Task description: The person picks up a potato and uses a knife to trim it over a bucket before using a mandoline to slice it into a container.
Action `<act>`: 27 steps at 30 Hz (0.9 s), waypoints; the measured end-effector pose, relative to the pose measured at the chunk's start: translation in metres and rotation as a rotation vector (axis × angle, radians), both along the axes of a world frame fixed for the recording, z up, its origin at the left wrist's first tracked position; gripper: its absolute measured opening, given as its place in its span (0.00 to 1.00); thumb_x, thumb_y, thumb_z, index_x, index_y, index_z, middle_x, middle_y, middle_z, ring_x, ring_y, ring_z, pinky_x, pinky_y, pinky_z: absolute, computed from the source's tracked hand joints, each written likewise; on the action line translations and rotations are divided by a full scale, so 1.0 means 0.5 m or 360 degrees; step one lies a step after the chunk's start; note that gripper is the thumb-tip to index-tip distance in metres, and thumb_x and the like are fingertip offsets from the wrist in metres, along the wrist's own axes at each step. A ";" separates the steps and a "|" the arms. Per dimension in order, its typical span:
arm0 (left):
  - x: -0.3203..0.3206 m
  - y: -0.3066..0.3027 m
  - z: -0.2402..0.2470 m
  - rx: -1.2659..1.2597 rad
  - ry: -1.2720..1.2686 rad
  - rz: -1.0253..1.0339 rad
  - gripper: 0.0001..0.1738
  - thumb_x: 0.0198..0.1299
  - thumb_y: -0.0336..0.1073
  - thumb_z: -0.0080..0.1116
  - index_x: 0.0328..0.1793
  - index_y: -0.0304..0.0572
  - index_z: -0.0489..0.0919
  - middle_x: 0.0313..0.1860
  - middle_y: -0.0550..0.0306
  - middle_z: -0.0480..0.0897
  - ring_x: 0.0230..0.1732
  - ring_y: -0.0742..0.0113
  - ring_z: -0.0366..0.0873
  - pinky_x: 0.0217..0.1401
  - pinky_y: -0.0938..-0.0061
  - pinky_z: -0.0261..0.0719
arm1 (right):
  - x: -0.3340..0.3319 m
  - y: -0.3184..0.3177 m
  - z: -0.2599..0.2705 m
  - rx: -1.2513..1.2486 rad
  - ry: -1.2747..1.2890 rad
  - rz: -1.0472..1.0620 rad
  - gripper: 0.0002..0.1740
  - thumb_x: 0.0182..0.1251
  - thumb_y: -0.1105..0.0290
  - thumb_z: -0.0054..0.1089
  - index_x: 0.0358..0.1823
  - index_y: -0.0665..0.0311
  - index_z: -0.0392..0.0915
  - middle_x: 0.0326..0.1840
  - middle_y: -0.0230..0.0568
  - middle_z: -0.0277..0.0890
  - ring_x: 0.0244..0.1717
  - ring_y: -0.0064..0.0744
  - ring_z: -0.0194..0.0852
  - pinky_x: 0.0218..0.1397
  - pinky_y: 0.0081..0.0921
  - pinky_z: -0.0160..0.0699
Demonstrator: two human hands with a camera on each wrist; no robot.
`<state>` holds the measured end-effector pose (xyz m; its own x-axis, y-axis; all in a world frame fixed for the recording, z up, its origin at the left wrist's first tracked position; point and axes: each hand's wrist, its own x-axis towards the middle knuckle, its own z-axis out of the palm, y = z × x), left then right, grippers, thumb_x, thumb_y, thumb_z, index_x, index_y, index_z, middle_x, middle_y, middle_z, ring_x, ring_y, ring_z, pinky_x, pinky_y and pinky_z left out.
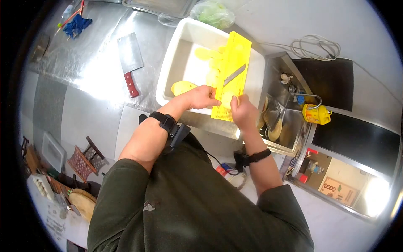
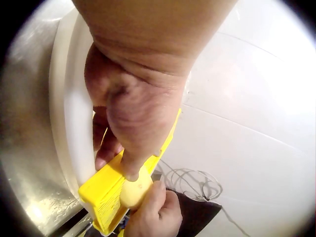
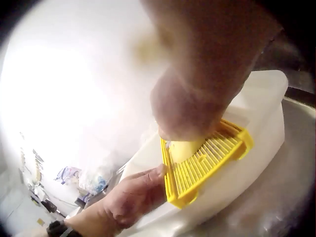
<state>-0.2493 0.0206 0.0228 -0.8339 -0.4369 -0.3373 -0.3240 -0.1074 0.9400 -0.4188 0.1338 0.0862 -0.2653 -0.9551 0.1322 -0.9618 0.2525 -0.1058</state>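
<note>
Likely risking a cut: right hand (image 1: 243, 111), fingers bent over a small potato piece (image 1: 226, 100), pressing close below the blade (image 1: 234, 74). Possibly slipping too, the yellow slicer (image 1: 231, 75) resting only on the white tub (image 1: 170, 67) on the bench (image 1: 96, 71), left hand (image 1: 197, 97) curling round its near edge. Long axis running from the near rim away, tilting slightly right.
</note>
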 end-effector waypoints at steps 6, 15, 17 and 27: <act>0.004 -0.004 0.014 0.0057 -0.0038 -0.0023 0.21 0.56 0.47 0.67 0.43 0.35 0.80 0.36 0.49 0.83 0.39 0.58 0.79 0.46 0.66 0.77 | -0.013 -0.027 0.006 0.0078 0.0107 0.0113 0.15 0.67 0.57 0.56 0.31 0.61 0.72 0.18 0.49 0.76 0.20 0.54 0.77 0.24 0.46 0.75; 0.001 -0.004 0.003 -0.0003 0.0018 0.0021 0.18 0.58 0.44 0.66 0.40 0.35 0.77 0.30 0.54 0.80 0.33 0.65 0.75 0.39 0.69 0.74 | -0.017 -0.048 0.002 0.0077 0.0204 0.0114 0.18 0.67 0.56 0.58 0.22 0.59 0.72 0.14 0.47 0.74 0.17 0.52 0.76 0.21 0.44 0.73; 0.003 -0.005 0.001 -0.0019 -0.0009 -0.0039 0.22 0.55 0.49 0.67 0.39 0.35 0.77 0.32 0.46 0.81 0.36 0.55 0.77 0.41 0.63 0.75 | -0.033 -0.088 -0.005 -0.0001 0.0315 0.0156 0.18 0.67 0.56 0.58 0.22 0.58 0.72 0.14 0.46 0.74 0.16 0.51 0.76 0.20 0.43 0.73; -0.003 0.005 -0.034 -0.0104 0.0142 0.0043 0.19 0.56 0.46 0.68 0.34 0.38 0.74 0.26 0.53 0.77 0.30 0.61 0.74 0.35 0.66 0.72 | -0.183 -0.310 -0.092 -0.0327 0.0946 0.0554 0.21 0.66 0.51 0.57 0.22 0.58 0.73 0.15 0.45 0.75 0.18 0.52 0.77 0.24 0.48 0.76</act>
<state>-0.2507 0.0232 0.0056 -0.8471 -0.4780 -0.2322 -0.2362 -0.0526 0.9703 -0.5102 -0.0214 0.0400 0.2226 -0.9115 0.3458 -0.8927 -0.0480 0.4480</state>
